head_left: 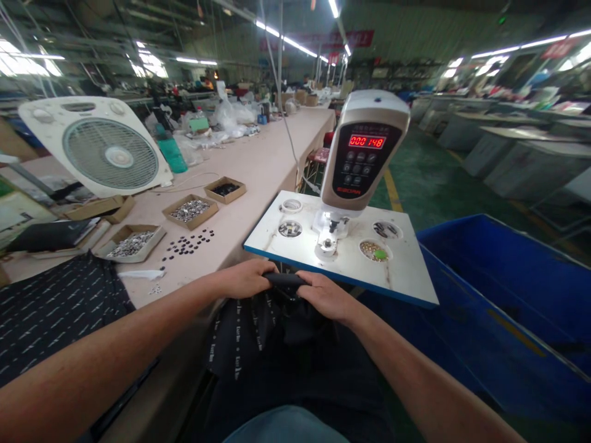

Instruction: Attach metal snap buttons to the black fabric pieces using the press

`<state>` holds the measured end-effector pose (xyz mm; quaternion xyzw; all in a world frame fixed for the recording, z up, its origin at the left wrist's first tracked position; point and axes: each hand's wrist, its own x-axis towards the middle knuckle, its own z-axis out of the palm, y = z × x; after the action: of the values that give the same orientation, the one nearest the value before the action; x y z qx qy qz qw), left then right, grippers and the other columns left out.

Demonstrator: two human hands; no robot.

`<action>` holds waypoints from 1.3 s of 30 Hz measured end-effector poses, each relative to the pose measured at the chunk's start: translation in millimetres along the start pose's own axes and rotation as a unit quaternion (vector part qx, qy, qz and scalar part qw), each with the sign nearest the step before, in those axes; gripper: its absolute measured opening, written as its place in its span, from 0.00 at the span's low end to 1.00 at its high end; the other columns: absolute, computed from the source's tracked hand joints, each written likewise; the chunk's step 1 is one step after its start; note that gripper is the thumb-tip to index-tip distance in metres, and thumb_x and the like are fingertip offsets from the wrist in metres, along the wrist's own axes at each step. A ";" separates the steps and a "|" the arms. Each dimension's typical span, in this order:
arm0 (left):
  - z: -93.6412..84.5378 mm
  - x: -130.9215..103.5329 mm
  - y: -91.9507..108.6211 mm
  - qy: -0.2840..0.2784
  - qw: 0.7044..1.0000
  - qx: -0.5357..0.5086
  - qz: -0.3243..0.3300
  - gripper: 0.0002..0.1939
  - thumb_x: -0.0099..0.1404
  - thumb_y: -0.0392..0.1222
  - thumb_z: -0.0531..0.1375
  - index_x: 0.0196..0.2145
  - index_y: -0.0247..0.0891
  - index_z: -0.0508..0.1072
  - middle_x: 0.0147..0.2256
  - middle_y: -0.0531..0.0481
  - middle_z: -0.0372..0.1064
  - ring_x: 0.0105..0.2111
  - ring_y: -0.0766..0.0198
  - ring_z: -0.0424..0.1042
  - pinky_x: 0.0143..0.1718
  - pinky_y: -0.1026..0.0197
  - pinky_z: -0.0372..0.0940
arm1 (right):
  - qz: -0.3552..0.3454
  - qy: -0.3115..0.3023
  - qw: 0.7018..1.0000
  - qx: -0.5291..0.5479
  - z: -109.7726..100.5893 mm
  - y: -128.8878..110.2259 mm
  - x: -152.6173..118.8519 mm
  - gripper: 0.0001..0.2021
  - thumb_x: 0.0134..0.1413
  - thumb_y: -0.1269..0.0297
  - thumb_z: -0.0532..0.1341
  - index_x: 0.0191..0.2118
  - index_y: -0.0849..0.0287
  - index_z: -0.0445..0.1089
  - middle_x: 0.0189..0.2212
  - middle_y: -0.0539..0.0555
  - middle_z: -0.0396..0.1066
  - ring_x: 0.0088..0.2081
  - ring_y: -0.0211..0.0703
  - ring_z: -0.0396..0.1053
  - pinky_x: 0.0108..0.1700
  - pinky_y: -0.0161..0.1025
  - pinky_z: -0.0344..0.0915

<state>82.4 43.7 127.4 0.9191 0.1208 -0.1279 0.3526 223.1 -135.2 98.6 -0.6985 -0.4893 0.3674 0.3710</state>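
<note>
My left hand (247,278) and my right hand (323,295) each grip one end of a black waistband edge of a dark garment (295,332). The band is stretched between them, just in front of the machine table (305,255). White lettering shows on the garment's left side, and its lower part hangs over my lap. Beyond my hands stands a snap-fastening machine (364,147) with a red display; its lower die (327,245) sits a little past the band. Most of my fingertips are hidden behind the fabric.
Open boxes of metal parts (190,211) and loose black snap pieces (187,245) lie on the left table. A white box fan (113,151) stands behind them, with patterned dark fabric (60,307) nearer me. To the right is a large blue bin (508,277).
</note>
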 end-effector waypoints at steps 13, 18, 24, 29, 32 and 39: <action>19.9 -19.6 -4.6 0.113 0.892 0.426 0.100 0.10 0.66 0.30 0.54 0.40 0.35 0.73 0.46 0.39 0.73 0.47 0.48 0.70 0.45 0.49 0.65 | -0.136 0.102 0.922 -0.347 22.7 6.5 -2.9 0.15 0.55 0.70 0.63 0.50 0.57 0.74 0.42 0.57 0.77 0.44 0.52 0.72 0.48 0.44 0.60; 35.6 -21.7 -21.4 0.137 0.962 0.206 0.117 0.18 0.61 0.26 0.55 0.47 0.37 0.73 0.50 0.43 0.74 0.51 0.54 0.70 0.52 0.55 0.64 | -0.104 0.100 0.952 -0.271 35.4 19.9 -3.6 0.06 0.55 0.70 0.64 0.38 0.56 0.77 0.36 0.53 0.74 0.39 0.45 0.71 0.41 0.38 0.60; 50.1 -37.0 -20.8 0.008 0.996 -0.079 0.041 0.15 0.54 0.30 0.55 0.38 0.38 0.75 0.34 0.53 0.74 0.34 0.62 0.71 0.36 0.63 0.62 | 0.027 -0.102 0.993 0.047 28.8 25.3 -14.7 0.14 0.54 0.52 0.66 0.33 0.60 0.77 0.23 0.46 0.66 0.26 0.37 0.62 0.30 0.33 0.56; 53.0 -45.5 -19.8 -0.114 0.963 -0.243 -0.016 0.16 0.53 0.33 0.57 0.40 0.36 0.76 0.33 0.53 0.73 0.30 0.64 0.69 0.31 0.64 0.61 | 0.061 -0.107 0.983 0.136 29.1 18.8 -20.3 0.19 0.52 0.47 0.67 0.31 0.62 0.77 0.22 0.47 0.65 0.25 0.35 0.59 0.29 0.32 0.55; 60.3 -48.9 -22.6 -0.112 0.944 -0.308 -0.041 0.13 0.55 0.38 0.61 0.39 0.37 0.77 0.32 0.52 0.73 0.30 0.63 0.69 0.32 0.64 0.62 | 0.076 -0.096 0.975 0.183 36.0 18.0 -22.3 0.19 0.52 0.48 0.67 0.32 0.63 0.77 0.22 0.47 0.65 0.24 0.34 0.58 0.28 0.32 0.54; 67.4 -55.2 -18.8 -0.022 0.903 -0.422 -0.078 0.14 0.60 0.49 0.64 0.37 0.35 0.78 0.33 0.50 0.75 0.33 0.63 0.71 0.38 0.62 0.65 | 0.043 -0.096 0.987 0.122 39.8 9.2 -26.2 0.14 0.54 0.53 0.66 0.33 0.62 0.76 0.22 0.46 0.63 0.24 0.34 0.56 0.27 0.32 0.51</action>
<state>14.7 4.2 85.0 0.6686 0.2272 -0.1121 0.6991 185.4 -156.2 76.3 -0.6299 -0.4437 0.5052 0.3888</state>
